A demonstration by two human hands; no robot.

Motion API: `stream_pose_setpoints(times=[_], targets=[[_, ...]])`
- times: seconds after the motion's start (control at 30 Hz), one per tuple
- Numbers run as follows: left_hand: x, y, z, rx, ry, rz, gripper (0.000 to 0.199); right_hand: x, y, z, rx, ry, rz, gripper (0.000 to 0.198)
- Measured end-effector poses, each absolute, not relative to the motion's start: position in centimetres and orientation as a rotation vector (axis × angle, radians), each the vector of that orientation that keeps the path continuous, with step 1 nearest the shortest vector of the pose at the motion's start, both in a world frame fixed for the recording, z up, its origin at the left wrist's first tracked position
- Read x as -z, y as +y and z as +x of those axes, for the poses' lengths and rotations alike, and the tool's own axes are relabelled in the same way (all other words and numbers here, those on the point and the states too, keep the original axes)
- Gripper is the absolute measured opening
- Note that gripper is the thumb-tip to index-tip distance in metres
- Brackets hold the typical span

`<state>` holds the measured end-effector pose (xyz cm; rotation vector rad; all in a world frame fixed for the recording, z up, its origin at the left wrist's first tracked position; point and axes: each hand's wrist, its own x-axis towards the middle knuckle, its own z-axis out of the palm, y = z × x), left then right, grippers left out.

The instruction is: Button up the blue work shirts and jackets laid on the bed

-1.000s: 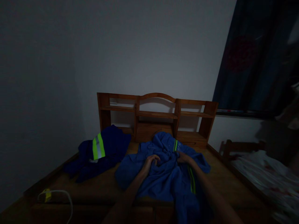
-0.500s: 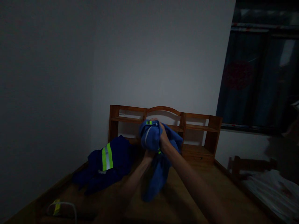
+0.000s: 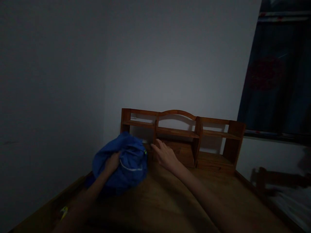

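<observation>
A bunched blue garment (image 3: 133, 158) with a thin pale stripe hangs to the left of centre. My left hand (image 3: 112, 163) is closed on its near side, and the fingers are partly lost in the folds. To the right of the cloth my right hand (image 3: 166, 156) is in the air, empty, with thumb and fingers apart. Behind and below the bundle, a dark blue garment (image 3: 89, 181) shows only at its edges; the rest is hidden. The light is dim and the cloth somewhat blurred.
Under my arms lies a wooden bed board (image 3: 155, 200). At its far end stands a wooden headboard with shelves (image 3: 177, 131), against a pale wall (image 3: 175, 64). A yellow-green item (image 3: 64, 212) lies at lower left. A dark window (image 3: 274, 81) and white bedding (image 3: 289, 199) are on the right.
The lighter blue garment has moved left, over the dark blue garment with the reflective band. My right hand has let go of it, while my left hand still grips it. The view has shifted slightly left.
</observation>
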<state>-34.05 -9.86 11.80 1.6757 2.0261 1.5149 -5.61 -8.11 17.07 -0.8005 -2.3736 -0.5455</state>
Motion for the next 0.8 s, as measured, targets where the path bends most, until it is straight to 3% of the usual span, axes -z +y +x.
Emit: stream_pose_setpoints(times=[0.13,0.27,0.4,0.5,0.6,0.7,0.8], targets=[[-7.0,-10.2,-35.3,-1.064,2.359,1.874,0.033,-11.2,-4.2,-1.6,0.556,-2.454,-1.126,0.049],[-8.0,-10.0,-32.8,-0.806,2.581,1.923,0.038,-7.7,-1.9,3.6,0.438,-2.461,-1.39,0.04],[-10.3,-9.6,-25.7,-0.849,2.449,2.071,0.02,-4.5,-0.6,8.1,0.317,-2.329,-1.489,0.029],[-9.9,-7.4,-18.8,-1.08,2.066,2.31,0.013,-1.9,-0.1,10.0,0.259,-2.206,-1.512,0.029],[-7.6,-3.9,-13.1,-1.105,1.777,2.46,0.02,0.1,0.4,11.0,0.122,-2.123,-1.437,0.028],[-4.2,-0.9,-10.1,-0.939,1.795,2.473,0.036,0.5,0.7,11.7,-0.025,-2.05,-1.302,0.028],[-1.2,0.5,-9.3,-0.955,1.779,2.425,0.034,0.0,0.7,11.8,-0.121,-1.983,-1.195,0.025]])
